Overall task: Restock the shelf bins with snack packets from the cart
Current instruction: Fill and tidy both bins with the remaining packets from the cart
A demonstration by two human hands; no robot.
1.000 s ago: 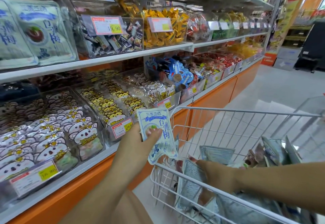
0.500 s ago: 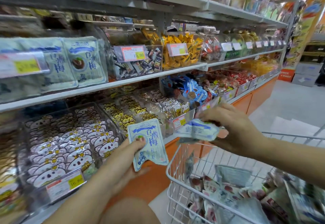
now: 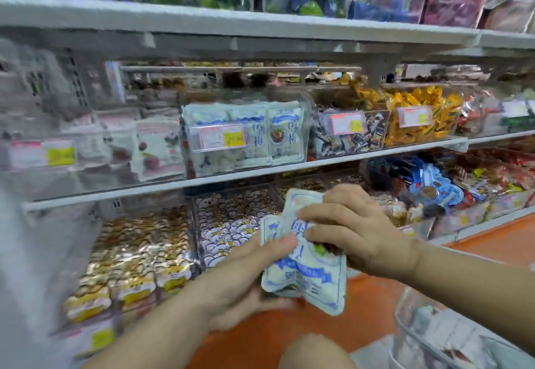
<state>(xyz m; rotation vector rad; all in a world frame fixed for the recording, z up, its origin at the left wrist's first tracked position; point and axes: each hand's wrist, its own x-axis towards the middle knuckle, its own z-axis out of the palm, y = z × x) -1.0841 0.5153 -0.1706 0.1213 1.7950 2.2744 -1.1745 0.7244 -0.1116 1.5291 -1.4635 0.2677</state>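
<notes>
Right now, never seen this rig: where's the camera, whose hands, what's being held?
There is no machine here. A person works with bare hands, and the single picture comes from a wide-angle camera worn on their head, looking forward and down. The left hand and right hand together grip a small bunch of pale blue-and-white snack packets, fingers curled round them, in front of shop shelving. On the middle shelf stands a clear bin holding packets that look the same. At the bottom right is a blurred corner of what looks like the cart. Motion blur makes the price labels unreadable.
</notes>
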